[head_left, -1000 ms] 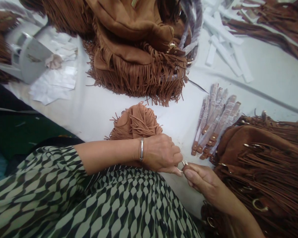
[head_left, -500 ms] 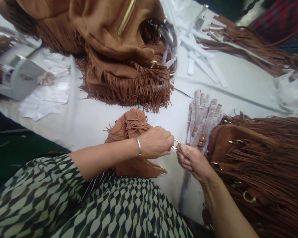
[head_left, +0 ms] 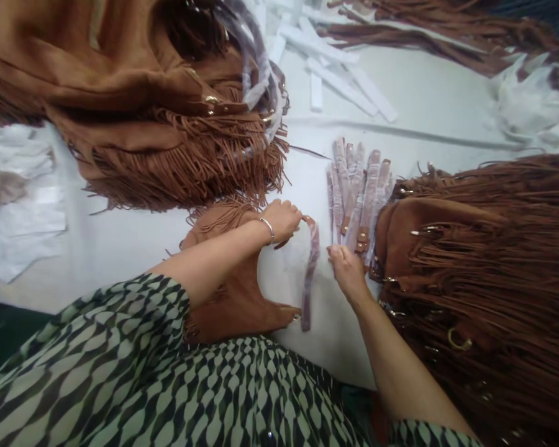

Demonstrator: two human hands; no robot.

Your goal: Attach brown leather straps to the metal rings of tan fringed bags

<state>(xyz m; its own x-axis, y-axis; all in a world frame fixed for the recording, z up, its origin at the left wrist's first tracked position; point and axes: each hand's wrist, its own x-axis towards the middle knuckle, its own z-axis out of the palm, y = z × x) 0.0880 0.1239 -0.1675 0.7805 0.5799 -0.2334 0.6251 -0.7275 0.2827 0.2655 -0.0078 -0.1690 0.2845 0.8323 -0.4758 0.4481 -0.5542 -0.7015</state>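
My left hand (head_left: 282, 222), with a bracelet at the wrist, is closed on the brown end of a plastic-wrapped strap (head_left: 311, 264) that hangs toward me. Under that arm lies a brown suede fringed bag (head_left: 242, 304), with a small metal ring at its near corner. The strap's upper end is partly hidden in my fingers. My right hand (head_left: 347, 267) has its thumb and fingers pinched together, apart from that strap. It is close beside a bundle of plastic-wrapped straps (head_left: 361, 192); whatever it may hold is too small to make out.
A large fringed bag (head_left: 135, 133) with wrapped handles fills the upper left. More fringed bags with metal rings (head_left: 484, 248) are piled at right. White strips (head_left: 340, 87), crumpled white wrapping (head_left: 531, 102) and white sheets (head_left: 23, 230) lie about the table.
My hands have moved apart, and the metal ring between them is out of sight. The wrapped strap now hangs from my left hand. The view has shifted, with things appearing further left.
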